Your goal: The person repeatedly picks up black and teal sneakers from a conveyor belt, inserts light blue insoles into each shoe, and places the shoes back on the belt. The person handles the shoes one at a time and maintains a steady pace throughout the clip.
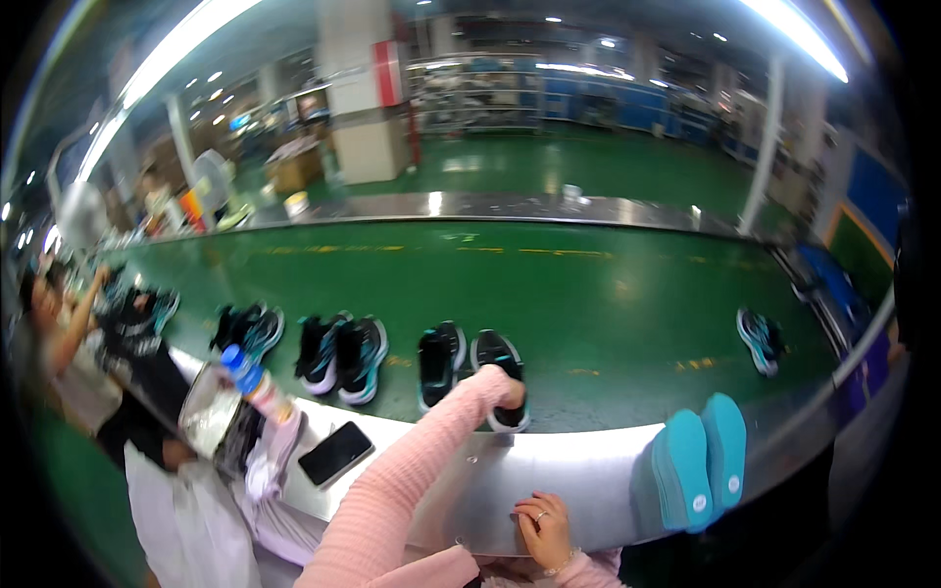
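My left arm, in a pink ribbed sleeve, stretches forward to a black and teal shoe with a white sole. My left hand is at this shoe's opening, its fingers hidden. Just left of it stands a matching shoe. My right hand, wearing a ring, rests with loosely bent fingers on the metal ledge close to my body. Nothing shows in it. To its right, two stacks of teal insoles with round white stickers lean together on the ledge.
More shoes stand in pairs leftward along the green conveyor belt; a single shoe lies far right. On the ledge's left are a phone, a blue-capped bottle and a bag. A person works at far left.
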A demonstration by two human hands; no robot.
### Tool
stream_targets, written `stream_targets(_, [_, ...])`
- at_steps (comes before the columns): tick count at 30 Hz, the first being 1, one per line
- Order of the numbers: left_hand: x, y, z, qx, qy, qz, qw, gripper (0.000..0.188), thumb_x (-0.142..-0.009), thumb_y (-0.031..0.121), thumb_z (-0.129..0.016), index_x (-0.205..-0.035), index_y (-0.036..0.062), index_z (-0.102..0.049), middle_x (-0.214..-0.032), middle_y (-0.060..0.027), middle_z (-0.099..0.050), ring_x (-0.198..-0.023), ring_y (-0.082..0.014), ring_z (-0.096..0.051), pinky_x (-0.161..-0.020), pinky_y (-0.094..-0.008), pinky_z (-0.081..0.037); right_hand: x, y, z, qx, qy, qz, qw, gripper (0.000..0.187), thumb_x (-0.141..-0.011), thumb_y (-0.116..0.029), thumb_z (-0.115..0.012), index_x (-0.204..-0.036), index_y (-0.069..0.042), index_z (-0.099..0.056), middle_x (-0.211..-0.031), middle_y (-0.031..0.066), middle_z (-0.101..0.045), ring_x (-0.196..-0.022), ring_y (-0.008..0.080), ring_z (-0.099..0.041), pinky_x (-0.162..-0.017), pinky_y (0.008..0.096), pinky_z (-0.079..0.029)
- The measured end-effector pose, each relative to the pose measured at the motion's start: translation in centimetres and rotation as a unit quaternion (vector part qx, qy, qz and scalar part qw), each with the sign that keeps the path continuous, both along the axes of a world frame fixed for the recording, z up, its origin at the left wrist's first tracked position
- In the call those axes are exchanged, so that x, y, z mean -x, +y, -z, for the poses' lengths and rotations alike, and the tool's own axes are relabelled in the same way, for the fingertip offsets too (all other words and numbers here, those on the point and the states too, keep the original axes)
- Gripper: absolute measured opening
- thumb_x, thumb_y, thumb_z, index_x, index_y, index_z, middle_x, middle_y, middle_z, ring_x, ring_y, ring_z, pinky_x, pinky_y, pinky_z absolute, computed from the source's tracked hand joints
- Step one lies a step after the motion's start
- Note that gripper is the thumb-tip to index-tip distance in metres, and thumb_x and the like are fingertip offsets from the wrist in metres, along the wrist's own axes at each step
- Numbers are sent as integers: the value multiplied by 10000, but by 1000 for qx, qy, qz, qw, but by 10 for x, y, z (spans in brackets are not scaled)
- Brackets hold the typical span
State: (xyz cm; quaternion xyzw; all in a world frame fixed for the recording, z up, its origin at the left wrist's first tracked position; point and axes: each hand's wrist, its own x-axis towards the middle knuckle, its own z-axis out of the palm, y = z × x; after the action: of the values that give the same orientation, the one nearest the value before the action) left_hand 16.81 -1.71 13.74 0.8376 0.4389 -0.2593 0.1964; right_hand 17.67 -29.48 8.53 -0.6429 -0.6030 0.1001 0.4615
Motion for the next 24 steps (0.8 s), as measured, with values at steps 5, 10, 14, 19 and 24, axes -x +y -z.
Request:
stream_targets(5, [-3, 64, 91, 27, 222, 161, 961, 359, -839, 319, -409, -1156, 167, -484, -1191, 69, -434, -1066, -63, -409, -900, -223, -299, 8, -1, 7, 32, -8, 14, 999, 96, -754, -117, -525, -802, -89, -604, -913, 31, -599, -979, 262, -501, -887, 409, -336])
stream_targets(10, [-6, 23, -4, 46, 92, 40, 994, 468, -786, 305, -452, -1184, 60, -447, -1271, -106, -395, -1199, -177, -325, -973, -278, -258, -3, -6, 18, 36, -27, 14, 999, 119, -782, -159, -518, -848, -100, -598, -955, 16, -590, -1018, 233, -488, -931, 406, -307])
stream_targets(14, [48, 22, -38, -133, 50, 1, 990, 377, -771, 207, -419, -1134, 144, -501, -1163, -116, -495, -1085, -271, -462, -884, -329, -380, -1, -7, 21, 23, -32, 10, 999, 145, -802, -186, -502, -881, -102, -590, -968, 13, -585, -1044, 225, -474, -946, 401, -297])
stream_targets(19, [106, 84, 35, 88, -449, -218, 862, 212, -810, 181, -438, -829, 13, -567, -761, -119, -553, -773, -249, -570, -549, -359, -512, 0, -6, 18, 49, -30, -9, 998, 174, -830, -192, -455, -894, -82, -574, -1003, 21, -551, -1083, 216, -438, -967, 386, -275])
stream_targets(24, [65, 63, 38, 98, -594, -368, 709, 286, -830, 302, -482, -784, 27, -546, -752, -63, -518, -632, -175, -492, -524, -351, -507, -9, -8, 29, 54, -50, -7, 997, 166, -835, -178, -441, -891, -76, -559, -992, 21, -537, -1082, 214, -436, -977, 384, -267])
